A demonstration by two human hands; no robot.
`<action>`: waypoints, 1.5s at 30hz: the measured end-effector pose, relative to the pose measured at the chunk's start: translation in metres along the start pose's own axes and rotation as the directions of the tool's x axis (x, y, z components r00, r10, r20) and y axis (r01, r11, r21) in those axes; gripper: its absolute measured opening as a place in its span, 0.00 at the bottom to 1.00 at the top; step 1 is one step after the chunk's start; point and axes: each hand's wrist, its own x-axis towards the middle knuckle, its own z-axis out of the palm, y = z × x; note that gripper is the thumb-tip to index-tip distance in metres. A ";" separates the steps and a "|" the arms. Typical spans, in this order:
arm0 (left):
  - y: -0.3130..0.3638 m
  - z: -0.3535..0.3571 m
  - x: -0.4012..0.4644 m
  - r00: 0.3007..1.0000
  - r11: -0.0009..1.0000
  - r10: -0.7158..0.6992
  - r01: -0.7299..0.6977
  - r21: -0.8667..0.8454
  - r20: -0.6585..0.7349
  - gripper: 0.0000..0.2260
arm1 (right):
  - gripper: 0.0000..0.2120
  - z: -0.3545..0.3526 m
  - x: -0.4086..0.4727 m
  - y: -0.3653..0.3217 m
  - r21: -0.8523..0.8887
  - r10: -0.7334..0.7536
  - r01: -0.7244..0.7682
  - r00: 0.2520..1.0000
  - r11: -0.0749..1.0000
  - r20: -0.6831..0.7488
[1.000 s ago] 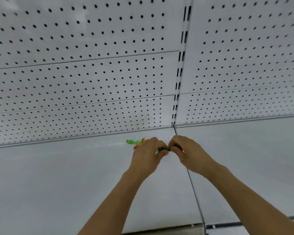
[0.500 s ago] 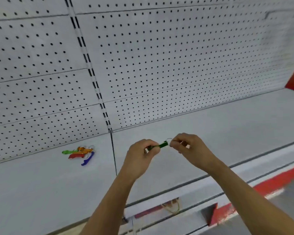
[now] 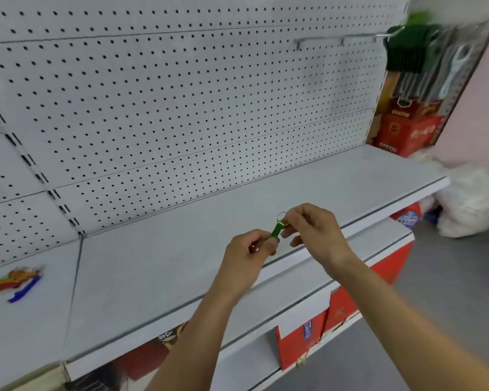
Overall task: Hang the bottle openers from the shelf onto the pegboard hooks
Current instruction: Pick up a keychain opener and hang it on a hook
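Two hands (image 3: 247, 256) (image 3: 312, 231) (above shelf edge (image 3: 308, 251))

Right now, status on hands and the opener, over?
Left hand grips green bottle opener body; right hand pinches its key ring. Remaining openers lie on shelf. Hook upper right, nothing between.

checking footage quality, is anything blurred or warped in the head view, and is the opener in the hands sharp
Head view: motion blur smears the pile of bottle openers at left and the hanging tools at top right; wide-angle distortion bows the pegboard rows and shelf edge; the green bottle opener between left hand and right hand is fairly sharp; lighting even, no glare.
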 end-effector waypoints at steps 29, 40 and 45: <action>0.101 0.128 0.220 0.977 0.872 -0.134 0.037 -0.488 -0.165 0.09 | 0.07 -0.196 0.218 -0.068 0.079 -0.316 0.328 0.939 0.941 -0.136; 0.125 0.138 0.252 0.933 0.935 -0.120 -0.008 -0.355 -0.338 0.08 | 0.07 -0.251 0.273 -0.118 0.153 -0.414 0.454 0.879 0.878 -0.235; 0.139 0.154 0.261 0.909 0.949 -0.123 -0.009 -0.314 -0.398 0.12 | 0.08 -0.260 0.295 -0.119 0.142 -0.399 0.419 0.905 0.897 -0.151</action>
